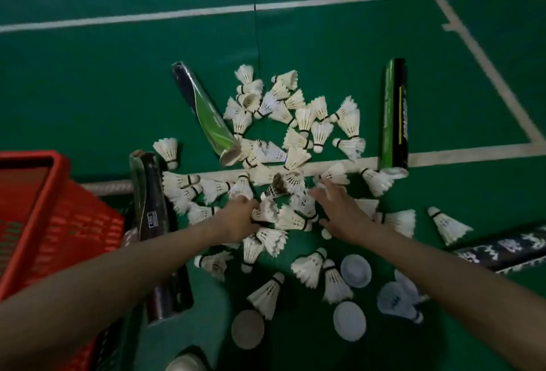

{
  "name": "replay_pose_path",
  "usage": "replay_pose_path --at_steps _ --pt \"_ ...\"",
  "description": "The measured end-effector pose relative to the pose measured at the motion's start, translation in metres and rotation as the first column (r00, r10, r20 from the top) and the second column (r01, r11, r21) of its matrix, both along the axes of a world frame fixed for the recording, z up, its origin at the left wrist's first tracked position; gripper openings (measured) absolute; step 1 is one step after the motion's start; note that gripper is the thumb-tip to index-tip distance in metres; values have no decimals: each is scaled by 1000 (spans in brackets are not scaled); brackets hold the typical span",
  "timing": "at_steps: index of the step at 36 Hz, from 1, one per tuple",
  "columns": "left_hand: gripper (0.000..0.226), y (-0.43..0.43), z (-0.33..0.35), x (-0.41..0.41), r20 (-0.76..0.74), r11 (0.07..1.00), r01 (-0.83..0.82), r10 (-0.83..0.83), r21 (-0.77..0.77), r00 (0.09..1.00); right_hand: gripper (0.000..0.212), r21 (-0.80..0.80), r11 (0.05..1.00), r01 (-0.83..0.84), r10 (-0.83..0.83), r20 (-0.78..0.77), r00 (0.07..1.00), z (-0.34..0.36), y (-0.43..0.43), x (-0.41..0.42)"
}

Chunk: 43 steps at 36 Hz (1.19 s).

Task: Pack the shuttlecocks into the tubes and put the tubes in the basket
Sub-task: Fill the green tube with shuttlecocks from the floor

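Green court floor [88,89] with white lines fills the view. Red mesh basket [44,223] stands at near left, with nothing visible inside it from this angle.

Four tubes lie on the floor, all outside the basket:
- dark tube [149,193] just right of the basket, running near to far
- blue-green tube [204,110] far left of centre, tilted, its open mouth touching the shuttlecocks
- green-black tube [394,116] far right, open mouth at the near end on the white line
- dark printed tube [502,248] near right, partly cut off by the edge

Shuttlecock pile [295,140] spreads loose across the middle of the floor between the tubes. A few strays lie nearer the person and off to the right.

Both bare forearms reach in from the near edge. Left hand [239,218] sits at the near side of the pile, fingers curled, grasping one shuttlecock [266,211]. Right hand [339,211] is just right of it, released, fingers spread flat and slightly blurred, fingertips touching shuttlecocks at the pile's middle, holding nothing.

Three round caps lie near the person, apart from the tubes:
- pale cap [356,270]
- white cap [349,321]
- dull cap [247,328]
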<state>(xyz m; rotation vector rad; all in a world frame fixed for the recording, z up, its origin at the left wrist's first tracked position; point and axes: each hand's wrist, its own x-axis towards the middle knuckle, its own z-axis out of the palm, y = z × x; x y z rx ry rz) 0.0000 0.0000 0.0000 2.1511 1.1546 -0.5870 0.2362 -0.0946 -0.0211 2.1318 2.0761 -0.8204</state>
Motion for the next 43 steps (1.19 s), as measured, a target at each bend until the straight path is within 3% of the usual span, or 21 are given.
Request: replay_pose_path --at_steps 6,12,16,19,22,24,28,30,33,36,39,43 --pt "64 -11 -22 -12 -25 998 -8 9 55 1000 70 -64 998 0 3 37 999 -5 5 -24" --pt "72 -23 -35 -13 134 986 -155 146 62 980 46 -58 998 32 -30 33 999 -14 6 -47" --pt "69 -35 -45 -11 67 985 -167 164 40 984 37 6 1000 10 -10 -22 1000 -28 8 -50" --pt "54 -46 -48 -8 65 978 -180 174 106 983 17 162 986 42 -27 -94 995 -29 11 -58" --pt "28 -51 -44 -14 174 963 -217 189 159 967 27 260 965 23 17 -150 989 -29 14 -70" --pt "21 -52 -39 -25 285 936 -321 272 143 919 32 233 972 12 24 -154 988 -29 14 -77" --pt "20 -49 -46 -64 433 852 -459 326 251 841 38 168 985 -48 42 36 998 -24 16 -85" --pt "23 -51 -50 -88 452 799 -511 347 316 822 45 162 983 -82 55 167 984 -24 17 -87" --pt "25 -59 -48 -112 464 740 -603 440 298 769 49 180 979 -92 40 277 960 -25 19 -88" --pt "32 -71 -42 -123 522 729 -647 472 222 711 42 185 981 -53 18 191 981 -25 19 -92" --pt "41 -79 -37 -126 566 724 -656 455 216 688 43 256 959 -121 84 149 985 -28 16 -99" --pt "51 -77 -44 -136 422 628 -686 545 367 725 52 277 944 -178 142 147 979 -29 13 -112"
